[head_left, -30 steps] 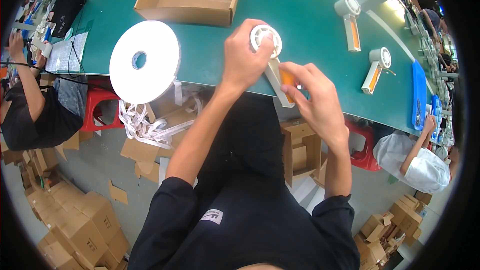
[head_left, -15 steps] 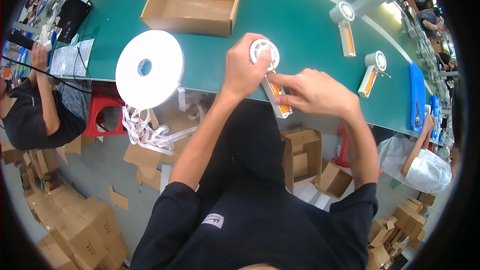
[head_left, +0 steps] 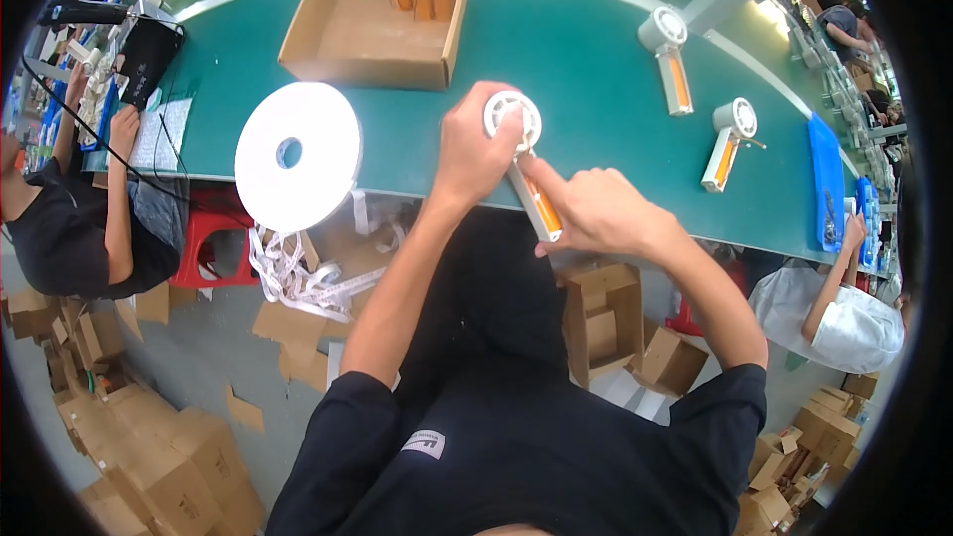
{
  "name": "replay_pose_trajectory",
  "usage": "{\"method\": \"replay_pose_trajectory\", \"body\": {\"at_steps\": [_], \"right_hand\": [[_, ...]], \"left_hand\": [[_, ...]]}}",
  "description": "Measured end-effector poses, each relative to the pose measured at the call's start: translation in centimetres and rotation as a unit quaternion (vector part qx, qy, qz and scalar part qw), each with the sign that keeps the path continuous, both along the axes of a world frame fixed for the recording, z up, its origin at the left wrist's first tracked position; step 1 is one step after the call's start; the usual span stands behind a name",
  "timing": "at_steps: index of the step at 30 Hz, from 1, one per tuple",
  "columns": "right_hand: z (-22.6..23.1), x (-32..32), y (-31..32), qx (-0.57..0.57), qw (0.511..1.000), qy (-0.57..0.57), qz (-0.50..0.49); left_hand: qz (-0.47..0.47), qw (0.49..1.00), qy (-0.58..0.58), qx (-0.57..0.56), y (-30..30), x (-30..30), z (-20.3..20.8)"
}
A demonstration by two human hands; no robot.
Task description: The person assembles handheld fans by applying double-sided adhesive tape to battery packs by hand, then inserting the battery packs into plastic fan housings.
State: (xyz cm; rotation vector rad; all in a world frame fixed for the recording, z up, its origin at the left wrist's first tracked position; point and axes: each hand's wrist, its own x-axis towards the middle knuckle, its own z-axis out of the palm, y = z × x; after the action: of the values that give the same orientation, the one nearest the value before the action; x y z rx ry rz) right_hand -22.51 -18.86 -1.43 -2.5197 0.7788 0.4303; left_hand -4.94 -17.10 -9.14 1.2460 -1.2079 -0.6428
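Observation:
A white handheld fan [head_left: 542, 206], its round slotted head up and an orange piece lying in its open handle, is held over the table's near edge. My left hand [head_left: 467, 151] is wrapped round the fan head, thumb on its front. My right hand [head_left: 611, 210] grips the handle from the right, one fingertip near the neck and another digit by the lower end. Two similar white fans, one farther back [head_left: 676, 79] and one nearer [head_left: 728, 147], lie on the table to the right.
On the green table [head_left: 397, 139] stand a cardboard box [head_left: 367, 69] with orange pieces and a large white tape reel [head_left: 260, 164]. A blue tray [head_left: 825, 179] lies at the right. Loose tape [head_left: 298, 273] hangs below the edge. Co-workers sit on both sides.
My right hand's fingers have shifted from poking at the orange piece to wrapping the handle. The fan has moved slightly left. The left co-worker's hand has moved onto the table.

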Motion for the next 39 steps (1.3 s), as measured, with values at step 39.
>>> {"method": "replay_pose_trajectory", "body": {"at_steps": [39], "right_hand": [[-0.9,-2.3,0.6,0.219,0.925,-0.203,-0.237]], "left_hand": [[0.01,0.987,0.135,-0.09,1.1,0.4,-0.5]]}}
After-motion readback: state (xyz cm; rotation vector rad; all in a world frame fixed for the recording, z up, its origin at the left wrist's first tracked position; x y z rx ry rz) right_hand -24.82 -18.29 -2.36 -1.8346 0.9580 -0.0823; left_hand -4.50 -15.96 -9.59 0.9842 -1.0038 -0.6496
